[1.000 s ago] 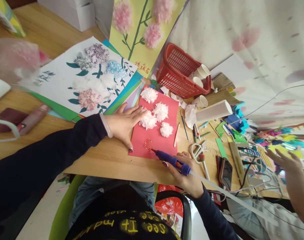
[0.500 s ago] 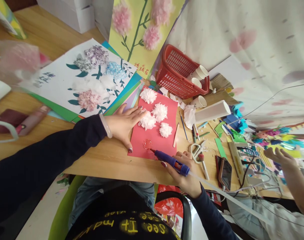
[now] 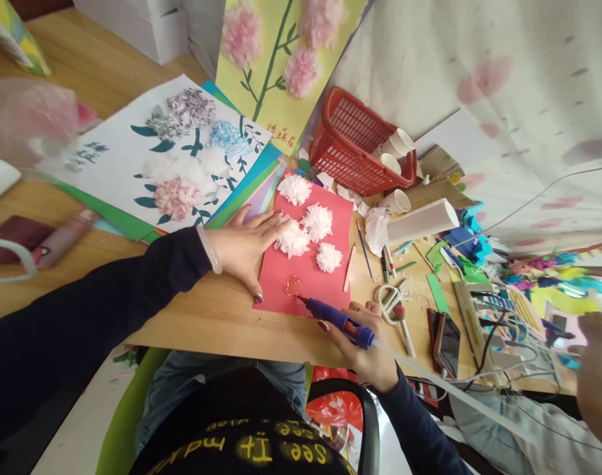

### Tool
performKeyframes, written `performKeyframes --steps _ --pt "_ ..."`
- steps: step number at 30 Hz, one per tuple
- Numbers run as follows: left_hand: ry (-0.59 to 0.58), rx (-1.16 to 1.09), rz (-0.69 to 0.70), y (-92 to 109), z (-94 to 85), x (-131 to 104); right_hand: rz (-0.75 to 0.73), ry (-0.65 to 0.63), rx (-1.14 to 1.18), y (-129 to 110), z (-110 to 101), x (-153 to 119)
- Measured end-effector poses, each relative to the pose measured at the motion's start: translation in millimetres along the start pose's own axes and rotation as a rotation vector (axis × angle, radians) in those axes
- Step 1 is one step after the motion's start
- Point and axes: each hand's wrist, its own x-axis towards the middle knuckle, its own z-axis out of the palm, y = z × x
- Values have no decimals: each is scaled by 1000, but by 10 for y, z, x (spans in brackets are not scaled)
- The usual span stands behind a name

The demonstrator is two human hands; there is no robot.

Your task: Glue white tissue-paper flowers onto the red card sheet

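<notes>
My right hand [image 3: 362, 336] is wrapped round a blue glue pen [image 3: 333, 316], with a long clear stick trailing from its back end. The pen's tip is at a ring of glossy glue [image 3: 293, 286] near the lower edge of a red sheet [image 3: 275, 267]. Several white tissue-paper puffs [image 3: 317, 222] sit on the upper part of that sheet. My left hand [image 3: 246, 244] lies with spread fingers over the sheet's left edge, its fingertips beside a white puff [image 3: 291, 239].
A wooden stick [image 3: 349, 267], scissors [image 3: 390, 303], brush, pens and phone [image 3: 448, 343] lie to the right. Behind stands a red basket [image 3: 360, 142] with paper cups. Flower artwork [image 3: 117, 158] is at left. Another person's hand [image 3: 597, 369] is at far right.
The other person's hand at far right has moved right and down. My two hands, the glue pen and the red sheet look almost unmoved.
</notes>
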Motion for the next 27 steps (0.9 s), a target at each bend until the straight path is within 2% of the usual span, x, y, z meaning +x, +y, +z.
performKeyframes --steps 8,14,17,22,27 --pt "16 -12 18 -18 15 -4 42 -53 24 17 -6 -16" --pt "8 -18 11 -21 22 2 102 -116 184 4 -7 -12" --pt "22 -23 25 -33 36 7 126 -120 188 7 -7 -24" --pt "25 -27 24 -44 50 12 85 -88 93 20 8 -30" --pt "1 -36 11 -28 16 14 27 -91 99 -3 41 2"
